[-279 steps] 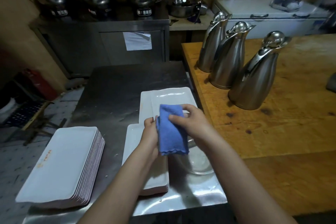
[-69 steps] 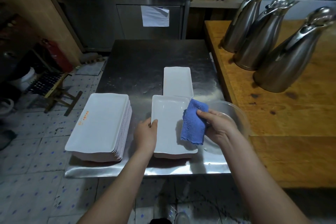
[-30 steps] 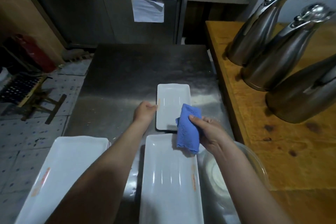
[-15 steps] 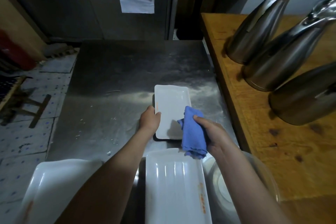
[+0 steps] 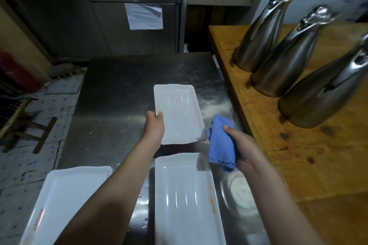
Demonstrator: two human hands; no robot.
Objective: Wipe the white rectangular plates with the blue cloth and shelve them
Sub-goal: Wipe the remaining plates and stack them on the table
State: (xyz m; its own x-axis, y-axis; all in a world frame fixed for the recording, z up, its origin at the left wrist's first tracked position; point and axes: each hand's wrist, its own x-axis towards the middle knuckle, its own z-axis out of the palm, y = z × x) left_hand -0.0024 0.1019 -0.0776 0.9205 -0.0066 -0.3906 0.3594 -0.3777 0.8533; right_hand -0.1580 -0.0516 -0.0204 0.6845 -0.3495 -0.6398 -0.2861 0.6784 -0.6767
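A white rectangular plate (image 5: pixel 179 113) is tilted up off the steel table, its near end raised. My left hand (image 5: pixel 154 127) grips its left edge with the thumb on top. My right hand (image 5: pixel 242 150) holds the folded blue cloth (image 5: pixel 220 145) just right of that plate, not touching it. Another white plate (image 5: pixel 185 201) lies flat in front of me. At the lower left is the top plate of a stack (image 5: pixel 63 201), partly hidden by my left forearm.
A glass bowl (image 5: pixel 239 191) sits on the steel table (image 5: pixel 111 93) under my right wrist. Three tall steel jugs (image 5: pixel 282 55) stand on the wooden counter (image 5: pixel 310 155) to the right. A steel cabinet (image 5: pixel 139 26) is behind the table; tiled floor lies left.
My left hand has lifted the far plate's near end off the table. The cloth has moved right, off that plate. The view has pulled back slightly.
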